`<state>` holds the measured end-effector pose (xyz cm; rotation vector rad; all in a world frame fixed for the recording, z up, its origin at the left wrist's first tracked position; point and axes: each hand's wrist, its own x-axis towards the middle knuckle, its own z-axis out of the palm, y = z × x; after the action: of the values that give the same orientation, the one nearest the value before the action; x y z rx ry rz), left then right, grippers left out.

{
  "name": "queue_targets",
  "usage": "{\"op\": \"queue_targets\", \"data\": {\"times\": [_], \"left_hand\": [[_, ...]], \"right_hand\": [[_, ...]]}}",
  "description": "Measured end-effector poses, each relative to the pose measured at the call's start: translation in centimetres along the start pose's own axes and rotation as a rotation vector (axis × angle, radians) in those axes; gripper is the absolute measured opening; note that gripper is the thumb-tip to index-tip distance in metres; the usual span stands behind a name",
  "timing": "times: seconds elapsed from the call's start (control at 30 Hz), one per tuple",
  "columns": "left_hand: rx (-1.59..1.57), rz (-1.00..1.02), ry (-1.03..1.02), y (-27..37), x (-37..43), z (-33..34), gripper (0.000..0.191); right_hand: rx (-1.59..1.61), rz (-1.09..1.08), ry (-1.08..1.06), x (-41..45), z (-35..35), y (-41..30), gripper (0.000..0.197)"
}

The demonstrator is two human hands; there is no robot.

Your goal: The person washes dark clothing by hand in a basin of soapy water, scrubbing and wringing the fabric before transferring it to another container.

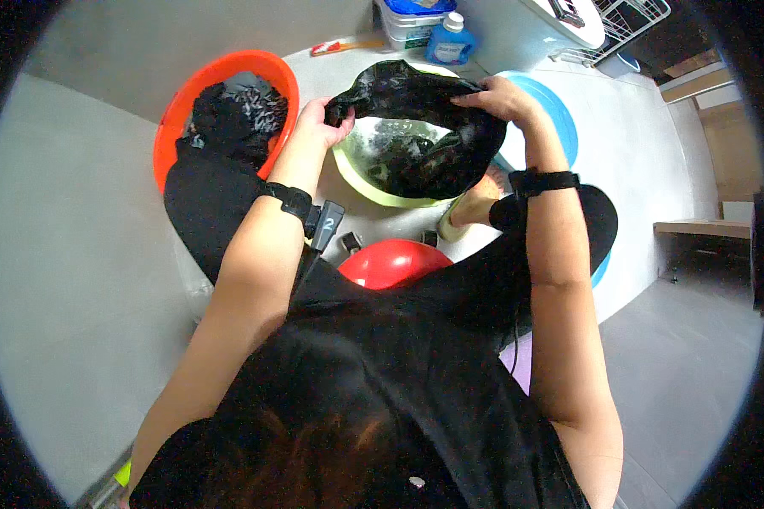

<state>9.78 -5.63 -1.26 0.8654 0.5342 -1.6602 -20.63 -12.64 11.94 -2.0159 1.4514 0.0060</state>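
Observation:
A wet black cloth garment (414, 95) is stretched between my two hands over a pale green basin (385, 196). My left hand (331, 122) grips its left end above the basin's left rim. My right hand (500, 102) has hold of its upper right edge, the fingers lying on the cloth. The garment's lower part hangs into the basin, where whitish suds and liquid (372, 137) show. How far the cloth reaches into the liquid cannot be told.
An orange basin (165, 137) of dark laundry (229, 121) stands left. Behind are a brush (347, 46), a blue detergent bottle (451, 41) and a plastic tub (410, 28). A blue basin (563, 118) stands right. A red seat (395, 262) is below me, near my foot (474, 207).

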Motion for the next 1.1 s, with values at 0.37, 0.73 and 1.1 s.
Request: {"op": "queue_targets", "data": {"times": [0.37,0.73,1.1], "left_hand": [[0.308,0.177,0.255,-6.4,7.1,-2.9,0.067],[0.475,0.208,0.242,-8.0,9.0,-3.9,0.068],[0.244,0.259,0.039,-7.8,10.1,-2.1,0.1]], "right_hand": [[-0.386,0.327,-0.007,15.0,15.1,7.7,0.065],[-0.672,-0.029,-0.702,20.2,26.8,11.3,0.04],[0.235,-0.217,0.009,9.6,16.3,0.7,0.038]]}}
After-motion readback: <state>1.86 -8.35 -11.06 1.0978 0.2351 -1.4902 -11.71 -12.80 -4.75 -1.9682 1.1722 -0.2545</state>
